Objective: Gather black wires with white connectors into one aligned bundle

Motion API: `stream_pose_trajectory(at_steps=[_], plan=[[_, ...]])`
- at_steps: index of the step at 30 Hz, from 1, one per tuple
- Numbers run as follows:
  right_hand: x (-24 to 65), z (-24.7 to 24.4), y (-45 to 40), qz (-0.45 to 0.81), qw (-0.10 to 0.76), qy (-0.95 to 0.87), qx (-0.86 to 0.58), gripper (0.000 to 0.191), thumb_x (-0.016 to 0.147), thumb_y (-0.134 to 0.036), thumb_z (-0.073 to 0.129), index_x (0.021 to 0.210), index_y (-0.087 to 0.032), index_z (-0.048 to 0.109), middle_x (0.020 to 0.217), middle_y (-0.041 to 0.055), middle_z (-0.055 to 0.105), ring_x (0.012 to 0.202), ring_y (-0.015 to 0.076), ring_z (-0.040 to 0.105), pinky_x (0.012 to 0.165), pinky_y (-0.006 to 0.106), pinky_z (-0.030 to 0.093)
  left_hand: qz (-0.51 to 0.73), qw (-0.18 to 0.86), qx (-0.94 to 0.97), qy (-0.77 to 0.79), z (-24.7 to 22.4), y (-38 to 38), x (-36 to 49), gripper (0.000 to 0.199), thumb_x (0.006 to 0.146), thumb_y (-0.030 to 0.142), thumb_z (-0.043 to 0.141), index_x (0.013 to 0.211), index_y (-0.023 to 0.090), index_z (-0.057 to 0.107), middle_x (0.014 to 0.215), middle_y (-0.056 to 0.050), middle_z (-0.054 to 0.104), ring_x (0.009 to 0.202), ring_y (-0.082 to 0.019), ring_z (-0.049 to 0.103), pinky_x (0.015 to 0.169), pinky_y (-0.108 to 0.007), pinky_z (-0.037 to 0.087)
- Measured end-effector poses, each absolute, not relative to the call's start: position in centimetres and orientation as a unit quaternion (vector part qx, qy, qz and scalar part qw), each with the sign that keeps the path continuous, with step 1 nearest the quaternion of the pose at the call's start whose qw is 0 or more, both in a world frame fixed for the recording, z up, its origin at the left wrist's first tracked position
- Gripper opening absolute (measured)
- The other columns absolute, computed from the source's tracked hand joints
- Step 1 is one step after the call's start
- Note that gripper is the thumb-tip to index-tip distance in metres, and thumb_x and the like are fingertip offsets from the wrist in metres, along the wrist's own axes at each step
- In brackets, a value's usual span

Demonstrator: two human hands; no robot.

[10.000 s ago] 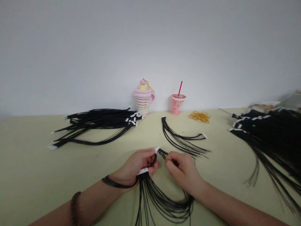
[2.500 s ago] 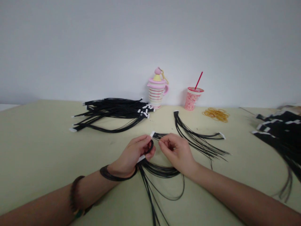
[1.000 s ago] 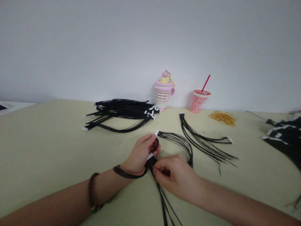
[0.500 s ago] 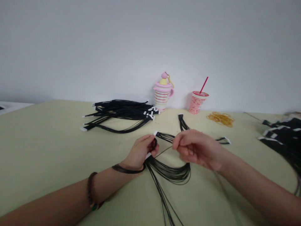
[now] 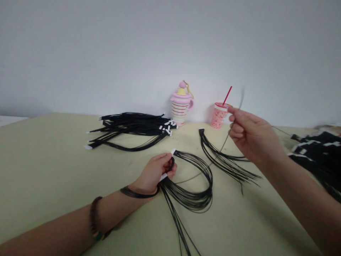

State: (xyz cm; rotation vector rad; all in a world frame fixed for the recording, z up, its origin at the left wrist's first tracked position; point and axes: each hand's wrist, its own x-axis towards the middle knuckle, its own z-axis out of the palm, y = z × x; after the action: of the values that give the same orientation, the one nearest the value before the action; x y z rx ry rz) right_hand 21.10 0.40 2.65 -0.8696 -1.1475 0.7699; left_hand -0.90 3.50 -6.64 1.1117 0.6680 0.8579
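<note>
My left hand (image 5: 157, 172) is closed on a wire harness (image 5: 198, 199) of thin black wires. A white connector (image 5: 173, 152) shows at its fingertips and a second white connector (image 5: 163, 176) lies below the fingers. The wires loop out to the right between them, while several loose ends hang toward the front edge. My right hand (image 5: 249, 131), raised at the right, pinches a single black wire (image 5: 226, 141) between thumb and finger. That wire runs down left toward the lower connector; its upper end is blurred against the wall.
Behind my right hand lies another black harness (image 5: 226, 160). A pile of black harnesses (image 5: 130, 124) is at the back left, another dark pile (image 5: 322, 153) at the far right. A pink striped mug (image 5: 179, 108) and a red-patterned cup (image 5: 218, 116) stand by the wall.
My right hand has moved up and to the right, drawing the single wire away from the harness. My left hand keeps its grip. The harness behind now shows more fully.
</note>
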Motion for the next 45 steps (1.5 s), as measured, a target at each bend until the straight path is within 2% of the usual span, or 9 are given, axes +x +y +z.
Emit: stream_pose_trajectory(at_steps=[2,3,5,7,12,23,31,45], plan=[[19.4,0.9,0.1,0.287,0.632,-0.572,-0.437,0.013,0.075,-0.024,0.062,0.085,-0.015,0.063,0.065,0.0012,0.055,0.042,0.0048,0.039,0.036,0.016,0.029,0.373,0.724,0.499,0.295,-6.6,3.5,-1.0,0.028,0.079,0.035,0.05,0.065,0.013,0.041,0.056,-0.002,0.046,0.045,-0.009,0.038,0.043,-0.02,0.027],[18.4,-0.2,-0.2,0.293,0.58,-0.604,-0.462,0.014,0.076,-0.026,0.06,0.083,-0.014,0.062,0.062,0.0015,0.056,0.041,0.0055,0.04,0.035,0.016,0.029,0.368,0.73,0.495,0.295,-6.6,3.6,-1.0,0.028,0.079,0.035,0.05,0.065,0.013,0.042,0.056,-0.002,0.046,0.045,-0.009,0.037,0.043,-0.019,0.027],[16.5,-2.4,-0.7,0.301,0.496,-0.659,-0.478,0.018,0.078,-0.025,0.055,0.067,-0.012,0.059,0.055,0.0008,0.053,0.042,0.0062,0.04,0.037,0.016,0.029,0.354,0.746,0.483,0.292,-6.5,3.8,-1.1,0.026,0.078,0.034,0.05,0.065,0.012,0.043,0.056,-0.002,0.046,0.045,-0.008,0.037,0.042,-0.018,0.026],[15.2,-4.2,-1.1,0.25,0.457,-0.7,-0.489,0.015,0.074,-0.017,0.053,0.06,-0.011,0.057,0.05,-0.0013,0.049,0.044,0.0062,0.04,0.04,0.016,0.029,0.332,0.765,0.471,0.286,-6.5,4.1,-1.1,0.024,0.077,0.031,0.051,0.066,0.011,0.045,0.056,-0.002,0.046,0.045,-0.008,0.037,0.042,-0.018,0.026],[14.7,-6.2,-1.5,0.148,0.457,-0.725,-0.493,0.014,0.066,-0.01,0.046,0.053,-0.012,0.05,0.048,-0.003,0.045,0.043,0.0057,0.039,0.043,0.015,0.028,0.311,0.786,0.447,0.292,-6.6,4.1,-1.2,0.023,0.08,0.029,0.049,0.067,0.011,0.044,0.058,-0.003,0.047,0.045,-0.008,0.036,0.043,-0.017,0.026],[14.9,-6.3,-1.1,0.167,0.444,-0.712,-0.518,0.017,0.068,-0.016,0.043,0.053,-0.012,0.05,0.048,-0.0017,0.046,0.045,0.0071,0.04,0.045,0.016,0.029,0.316,0.758,0.49,0.292,-6.6,4.2,-1.3,0.025,0.081,0.031,0.046,0.067,0.011,0.044,0.059,-0.003,0.047,0.045,-0.008,0.037,0.044,-0.019,0.028],[15.1,-6.5,-1.0,0.178,0.434,-0.718,-0.514,0.018,0.072,-0.016,0.043,0.056,-0.012,0.051,0.052,-0.0011,0.048,0.048,0.0084,0.042,0.048,0.018,0.03,0.319,0.735,0.521,0.293,-6.7,4.1,-1.2,0.03,0.078,0.038,0.051,0.066,0.012,0.043,0.057,-0.003,0.047,0.045,-0.008,0.036,0.044,-0.02,0.026],[15.1,-7.2,-1.2,0.091,0.332,-0.796,-0.498,0.017,0.08,-0.015,0.037,0.065,-0.014,0.044,0.062,0.0011,0.047,0.059,0.0118,0.045,0.057,0.022,0.03,0.327,0.686,0.573,0.307,-6.5,3.8,-1.1,0.029,0.084,0.034,0.043,0.064,0.013,0.043,0.055,-0.001,0.046,0.045,-0.009,0.038,0.045,-0.021,0.028]])
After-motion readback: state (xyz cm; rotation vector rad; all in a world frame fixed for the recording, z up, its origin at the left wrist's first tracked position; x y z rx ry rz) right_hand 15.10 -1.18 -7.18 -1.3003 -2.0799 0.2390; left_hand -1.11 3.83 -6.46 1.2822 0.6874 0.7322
